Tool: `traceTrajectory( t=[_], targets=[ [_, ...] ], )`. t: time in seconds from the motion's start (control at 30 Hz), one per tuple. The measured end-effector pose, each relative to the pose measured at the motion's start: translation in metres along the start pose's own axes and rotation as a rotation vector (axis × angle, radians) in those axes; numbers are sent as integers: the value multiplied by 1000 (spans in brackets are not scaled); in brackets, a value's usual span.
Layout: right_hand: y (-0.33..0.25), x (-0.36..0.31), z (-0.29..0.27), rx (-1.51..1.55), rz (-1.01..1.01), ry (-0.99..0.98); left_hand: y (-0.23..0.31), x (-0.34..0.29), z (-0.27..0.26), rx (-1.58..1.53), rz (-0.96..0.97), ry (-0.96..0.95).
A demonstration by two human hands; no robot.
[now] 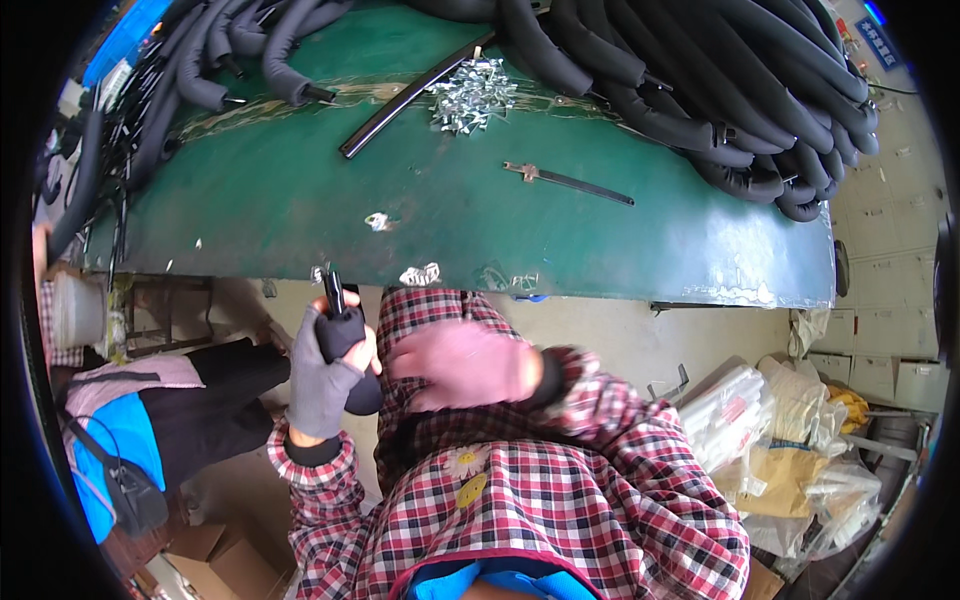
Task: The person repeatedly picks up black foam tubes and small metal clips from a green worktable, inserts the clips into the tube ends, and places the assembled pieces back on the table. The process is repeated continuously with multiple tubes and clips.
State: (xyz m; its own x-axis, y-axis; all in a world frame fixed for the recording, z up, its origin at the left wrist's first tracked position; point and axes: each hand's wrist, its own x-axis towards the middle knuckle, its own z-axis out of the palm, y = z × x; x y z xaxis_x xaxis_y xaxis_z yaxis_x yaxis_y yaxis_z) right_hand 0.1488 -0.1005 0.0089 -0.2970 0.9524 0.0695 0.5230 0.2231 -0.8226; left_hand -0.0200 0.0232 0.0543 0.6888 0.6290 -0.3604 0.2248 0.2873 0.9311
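Note:
My left hand (322, 372), in a grey glove with bare fingertips, is wrapped round a black foam-covered hose (342, 333). A shiny black tube end sticks up out of the foam, just by the table's near edge. More of the dark foam hangs below my fingers. My right hand (468, 363), in a pink glove, is over my lap to the right of the hose. It is blurred by motion, with its fingers stretched toward the left and nothing visible in them.
On the green table (420, 200) lie a pile of small shiny metal clips (474, 94), a black tube (400, 100) and a flat strip tool (570, 184). Foam-covered hoses (690, 80) heap at the far right, more (290, 60) at the far left. Plastic-wrapped bundles (730, 415) stand lower right.

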Motion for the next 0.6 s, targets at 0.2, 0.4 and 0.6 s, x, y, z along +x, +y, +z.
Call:
traceTrajectory(
  t=[0.2, 0.4, 0.6],
  targets=[
    [58, -14, -149, -583, 543, 794, -38, -3, 11, -11, -67, -24],
    [118, 2, -159, -655, 615, 821, -39, -7, 10, 348, 42, 104],
    [58, -10, -132, 504, 404, 508, -22, -14, 5, 316, 116, 194]
  ],
)
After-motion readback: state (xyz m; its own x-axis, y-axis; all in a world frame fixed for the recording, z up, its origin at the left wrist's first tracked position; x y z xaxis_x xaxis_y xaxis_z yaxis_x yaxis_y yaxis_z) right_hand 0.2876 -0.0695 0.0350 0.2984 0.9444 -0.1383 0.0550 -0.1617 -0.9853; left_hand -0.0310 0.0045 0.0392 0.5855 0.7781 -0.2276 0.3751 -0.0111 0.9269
